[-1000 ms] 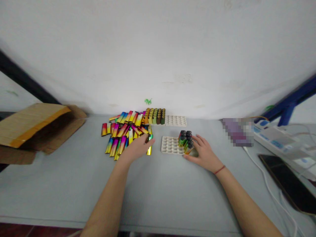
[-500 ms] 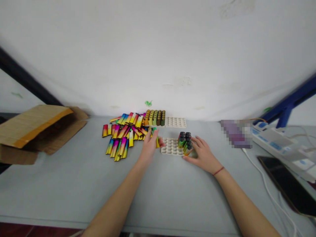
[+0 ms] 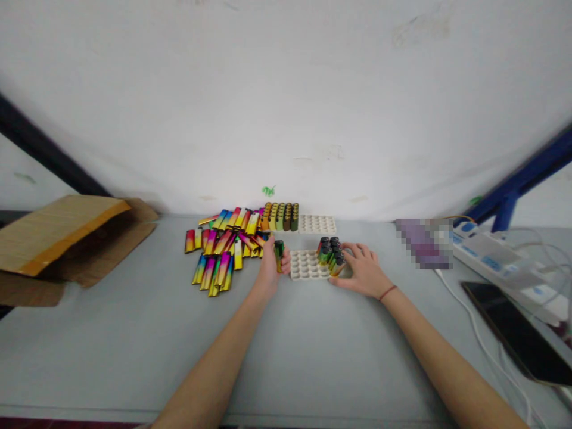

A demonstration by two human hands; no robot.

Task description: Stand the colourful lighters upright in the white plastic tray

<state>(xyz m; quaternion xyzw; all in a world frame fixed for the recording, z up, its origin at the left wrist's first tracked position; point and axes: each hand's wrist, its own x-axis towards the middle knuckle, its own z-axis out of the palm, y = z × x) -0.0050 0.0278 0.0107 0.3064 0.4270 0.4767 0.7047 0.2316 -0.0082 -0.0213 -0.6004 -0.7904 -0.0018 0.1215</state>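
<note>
My left hand (image 3: 269, 267) is closed around a glossy green-and-gold tube (image 3: 279, 256) with a dark end, held upright. It is at the left end of a white tray (image 3: 306, 266) with rows of round holes. Several similar upright tubes (image 3: 331, 255), dark-topped with metallic colours below, fill the tray's right part. My right hand (image 3: 363, 273) curves around that end, thumb at the near corner and fingers behind the tubes; its exact contact is partly hidden. Left of my left hand lies a pile of flat-lying shiny tubes (image 3: 214, 271) in rainbow gradients.
Behind are a second white tray (image 3: 318, 224) and a block of upright gold-to-dark tubes (image 3: 279, 217) near the wall. An opened cardboard box (image 3: 71, 232) lies at left. On the right are a power strip (image 3: 500, 268), a white cable (image 3: 469, 313) and a black phone (image 3: 513, 330).
The tube in my left hand has turned more upright, with its dark end now showing. My right hand stays at the tray's right end. The view has shifted slightly.
</note>
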